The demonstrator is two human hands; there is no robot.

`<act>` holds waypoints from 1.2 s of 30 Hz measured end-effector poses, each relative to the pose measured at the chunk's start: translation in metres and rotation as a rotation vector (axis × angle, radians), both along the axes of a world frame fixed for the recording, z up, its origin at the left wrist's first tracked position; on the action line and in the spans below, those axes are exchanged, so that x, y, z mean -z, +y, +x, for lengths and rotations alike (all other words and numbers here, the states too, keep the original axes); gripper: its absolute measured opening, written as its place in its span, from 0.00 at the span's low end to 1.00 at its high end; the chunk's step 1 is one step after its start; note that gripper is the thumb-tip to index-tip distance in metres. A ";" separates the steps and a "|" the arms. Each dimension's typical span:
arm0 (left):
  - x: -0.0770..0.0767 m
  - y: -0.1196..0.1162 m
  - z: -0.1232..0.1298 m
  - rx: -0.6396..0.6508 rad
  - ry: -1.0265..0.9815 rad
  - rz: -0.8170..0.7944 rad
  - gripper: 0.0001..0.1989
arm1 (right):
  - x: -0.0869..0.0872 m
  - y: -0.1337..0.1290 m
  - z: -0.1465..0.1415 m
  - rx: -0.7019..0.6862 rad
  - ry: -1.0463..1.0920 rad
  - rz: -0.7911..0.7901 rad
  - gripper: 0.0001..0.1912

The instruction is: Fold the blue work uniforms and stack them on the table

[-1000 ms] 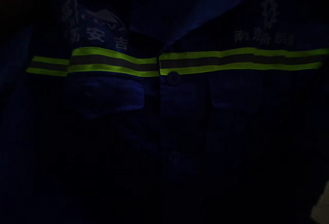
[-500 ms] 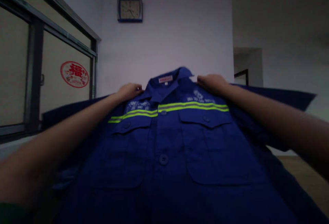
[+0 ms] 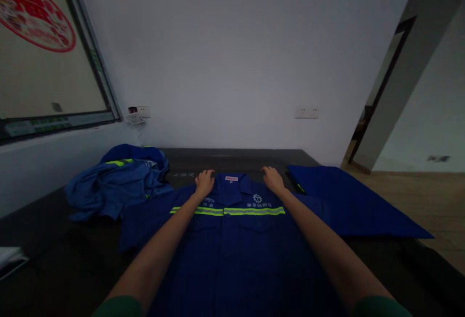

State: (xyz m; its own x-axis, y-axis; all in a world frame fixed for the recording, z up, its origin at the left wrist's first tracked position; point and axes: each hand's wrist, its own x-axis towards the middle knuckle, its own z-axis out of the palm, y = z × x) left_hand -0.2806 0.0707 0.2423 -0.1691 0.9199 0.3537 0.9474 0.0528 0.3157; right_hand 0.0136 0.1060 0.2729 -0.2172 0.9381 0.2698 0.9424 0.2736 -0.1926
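Note:
A dark blue work jacket (image 3: 250, 239) lies front side up on a dark table, its collar toward the wall. It has a yellow-green and grey band across the chest, pale printing above it and a small label inside the collar. My left hand (image 3: 205, 182) is on the shoulder left of the collar, fingers bent and closed on the cloth. On the opposite shoulder, my right hand (image 3: 272, 180) grips the cloth the same way. The fingertips are small and dim. Both forearms cover parts of the sleeves and sides.
A crumpled heap of blue clothing (image 3: 123, 181) lies at the left. Flat blue cloth (image 3: 348, 205) reaches past the right edge of the dark table (image 3: 232, 156). A white object (image 3: 10, 259) sits at the near left. Behind stands a wall with sockets (image 3: 307, 113); a window is at left.
The jacket was held up in the air by its shoulders; it has come down onto the table, both hands still at the shoulders. The view has tilted downward, bringing the table into sight.

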 end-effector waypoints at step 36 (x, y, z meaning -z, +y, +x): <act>0.030 0.082 -0.014 0.109 -0.388 0.049 0.11 | 0.027 0.060 -0.048 -0.022 1.311 -0.820 0.09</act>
